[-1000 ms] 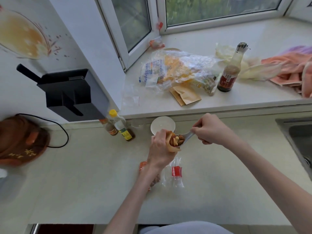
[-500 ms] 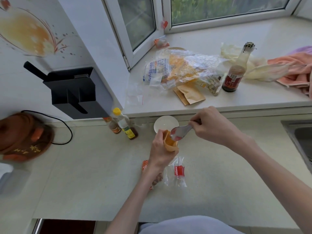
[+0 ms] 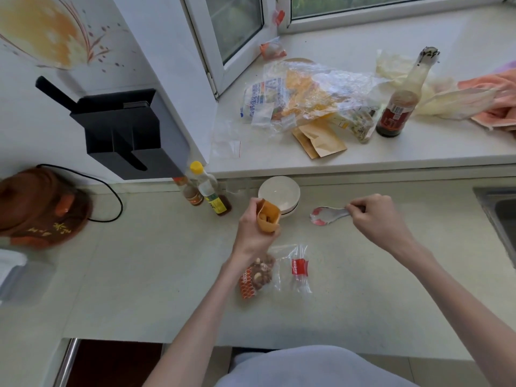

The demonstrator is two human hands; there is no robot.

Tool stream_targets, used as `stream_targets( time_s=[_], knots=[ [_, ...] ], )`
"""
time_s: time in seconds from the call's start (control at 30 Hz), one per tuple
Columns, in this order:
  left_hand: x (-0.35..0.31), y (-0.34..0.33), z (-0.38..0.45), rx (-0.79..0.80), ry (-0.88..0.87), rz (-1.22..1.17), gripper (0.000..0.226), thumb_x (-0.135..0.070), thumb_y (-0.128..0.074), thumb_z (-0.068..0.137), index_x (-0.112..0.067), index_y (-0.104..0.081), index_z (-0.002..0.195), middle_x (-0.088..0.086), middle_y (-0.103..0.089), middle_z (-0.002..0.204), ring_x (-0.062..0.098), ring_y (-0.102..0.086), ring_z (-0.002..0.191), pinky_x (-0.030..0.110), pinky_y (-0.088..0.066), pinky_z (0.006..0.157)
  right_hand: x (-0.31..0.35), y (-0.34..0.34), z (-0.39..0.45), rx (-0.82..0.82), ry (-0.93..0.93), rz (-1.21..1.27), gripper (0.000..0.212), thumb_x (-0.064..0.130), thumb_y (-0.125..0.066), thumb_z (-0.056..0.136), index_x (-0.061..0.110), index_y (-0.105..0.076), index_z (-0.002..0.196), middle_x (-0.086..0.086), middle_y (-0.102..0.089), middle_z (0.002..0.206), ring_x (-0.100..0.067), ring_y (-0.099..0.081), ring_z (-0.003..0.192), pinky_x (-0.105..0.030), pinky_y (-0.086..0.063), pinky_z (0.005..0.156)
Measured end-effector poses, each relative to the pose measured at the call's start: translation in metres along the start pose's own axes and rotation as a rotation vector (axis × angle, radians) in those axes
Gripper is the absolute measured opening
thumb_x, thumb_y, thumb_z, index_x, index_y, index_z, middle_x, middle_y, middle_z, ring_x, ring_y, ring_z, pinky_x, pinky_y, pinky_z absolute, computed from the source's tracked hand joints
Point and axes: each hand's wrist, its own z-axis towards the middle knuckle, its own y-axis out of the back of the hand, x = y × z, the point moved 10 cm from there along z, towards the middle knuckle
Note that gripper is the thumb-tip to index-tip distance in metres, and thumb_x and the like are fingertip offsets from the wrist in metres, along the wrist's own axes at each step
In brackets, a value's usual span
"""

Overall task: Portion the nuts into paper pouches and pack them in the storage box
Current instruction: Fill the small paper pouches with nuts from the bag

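My left hand (image 3: 252,227) grips a small brown paper pouch (image 3: 268,217), held upright with its mouth open and a few nuts showing inside. My right hand (image 3: 374,219) pinches the handle of a metal spoon (image 3: 328,215), whose empty bowl lies low over the counter to the right of the pouch. A clear plastic bag of mixed nuts (image 3: 258,275) lies on the counter beneath my left wrist, partly hidden by it. Spare brown pouches (image 3: 321,139) lie on the windowsill. A pale plastic box (image 3: 11,272) shows at the left edge.
A white bowl (image 3: 279,192) stands just behind the pouch. Two sauce bottles (image 3: 208,191) stand left of it, under a black knife holder (image 3: 125,132). A dark bottle (image 3: 399,107), crumpled plastic bags (image 3: 307,93) and cloths sit on the sill. A sink (image 3: 502,219) is at the right.
The spoon held nuts at the pouch mouth, then emptied into it. My right hand has since drawn the empty spoon away to the right and lowered it toward the counter.
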Motion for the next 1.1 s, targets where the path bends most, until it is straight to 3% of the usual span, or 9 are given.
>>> stream_targets(
  time_s=[0.17,0.4,0.53,0.7,0.9,1.0,1.1],
  knots=[
    [-0.002,0.004,-0.016,-0.038,-0.131,0.013,0.052,-0.024,-0.076,0.069,-0.043,-0.04,0.101,-0.014,-0.054,0.078,0.006,-0.057,0.067,0.007,-0.041,0.056,-0.02,-0.017,-0.011,0.029,-0.02,-0.022,0.023,0.006,-0.055,0.087,-0.008,-0.065,0.073,-0.007,-0.035,0.047,-0.015,-0.025,0.046,-0.027,-0.02,0.042],
    [0.101,-0.011,-0.058,0.096,0.217,0.045,0.05,-0.013,-0.08,0.071,-0.039,-0.044,0.093,-0.005,-0.056,0.081,-0.001,-0.056,0.066,0.011,-0.044,0.054,-0.074,-0.086,-0.024,0.21,-0.166,-0.08,0.022,-0.001,-0.05,0.081,-0.01,-0.057,0.063,-0.013,-0.036,0.055,-0.02,-0.032,0.054,-0.033,-0.018,0.047],
    [0.147,0.001,-0.077,0.036,0.35,0.053,0.048,-0.01,-0.08,0.07,-0.03,-0.048,0.1,0.001,-0.06,0.089,0.016,-0.061,0.078,0.025,-0.051,0.061,-0.106,-0.129,-0.035,0.281,-0.25,-0.101,0.021,-0.003,-0.047,0.078,-0.005,-0.052,0.058,-0.017,-0.041,0.055,-0.026,-0.039,0.054,-0.032,-0.025,0.051],
    [0.189,-0.003,-0.094,0.051,0.502,0.076,0.048,-0.012,-0.082,0.072,-0.021,-0.05,0.107,0.002,-0.057,0.104,0.015,-0.058,0.089,0.021,-0.048,0.066,-0.117,-0.163,-0.037,0.299,-0.29,-0.069,0.02,-0.003,-0.048,0.08,-0.007,-0.058,0.063,-0.026,-0.056,0.063,-0.037,-0.053,0.062,-0.035,-0.031,0.054],
    [0.218,-0.008,-0.094,0.031,0.636,0.03,0.049,-0.011,-0.078,0.073,-0.03,-0.046,0.105,-0.012,-0.058,0.094,0.002,-0.056,0.081,0.014,-0.039,0.058,-0.105,-0.193,-0.031,0.328,-0.271,0.01,0.025,0.0,-0.048,0.086,0.0,-0.057,0.063,-0.004,-0.041,0.049,-0.023,-0.038,0.053,-0.032,-0.025,0.049],
    [0.231,-0.011,-0.092,0.03,0.712,0.004,0.049,-0.013,-0.076,0.075,-0.03,-0.044,0.107,-0.015,-0.057,0.09,-0.001,-0.055,0.078,0.015,-0.04,0.055,-0.097,-0.207,-0.032,0.347,-0.253,0.089,0.028,0.003,-0.049,0.09,0.012,-0.071,0.076,0.018,-0.044,0.046,-0.003,-0.041,0.04,-0.015,-0.029,0.044],
    [0.24,-0.015,-0.089,0.054,0.764,0.005,0.05,-0.013,-0.074,0.076,-0.03,-0.043,0.111,-0.018,-0.054,0.088,-0.004,-0.053,0.074,0.01,-0.038,0.051,-0.089,-0.221,-0.033,0.357,-0.253,0.118,0.03,0.009,-0.051,0.093,0.014,-0.068,0.068,0.008,-0.043,0.047,-0.005,-0.033,0.042,-0.022,-0.03,0.047]
  ],
)
